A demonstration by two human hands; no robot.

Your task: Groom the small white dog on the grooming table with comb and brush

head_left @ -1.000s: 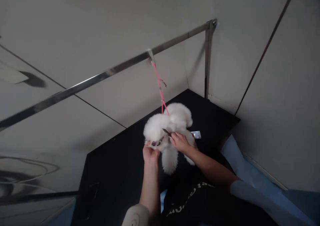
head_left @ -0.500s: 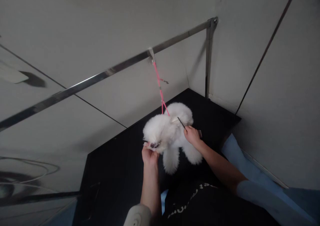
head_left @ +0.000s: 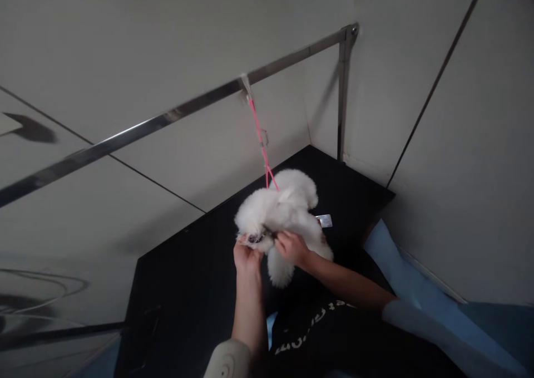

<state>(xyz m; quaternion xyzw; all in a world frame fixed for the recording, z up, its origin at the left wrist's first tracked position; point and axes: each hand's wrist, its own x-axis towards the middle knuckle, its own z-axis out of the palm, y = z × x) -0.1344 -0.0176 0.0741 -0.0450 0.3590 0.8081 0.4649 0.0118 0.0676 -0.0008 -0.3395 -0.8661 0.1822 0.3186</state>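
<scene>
A fluffy white dog point(head_left: 292, 205) stands on a black table, a pink noose lead point(head_left: 259, 136) running up from its neck. My left hand point(head_left: 247, 254) is closed around the dog's muzzle and chin from below. Right beside the face, my right hand point(head_left: 291, 248) pinches a thin dark comb point(head_left: 268, 231), its tip against the fur of the cheek. The comb is seen nearly edge-on and its teeth do not show. Part of the muzzle is hidden behind my left fingers.
Above the black table point(head_left: 187, 278) runs a metal bar point(head_left: 167, 116) with the lead tied to it. A small shiny flat object point(head_left: 324, 221) lies behind the dog. Pale walls rise close at the back and right. A cable point(head_left: 62, 291) hangs at the left.
My right hand has moved left and down with the comb, from the dog's shoulder to its cheek. The left hand still holds the muzzle. The whole view has shifted slightly.
</scene>
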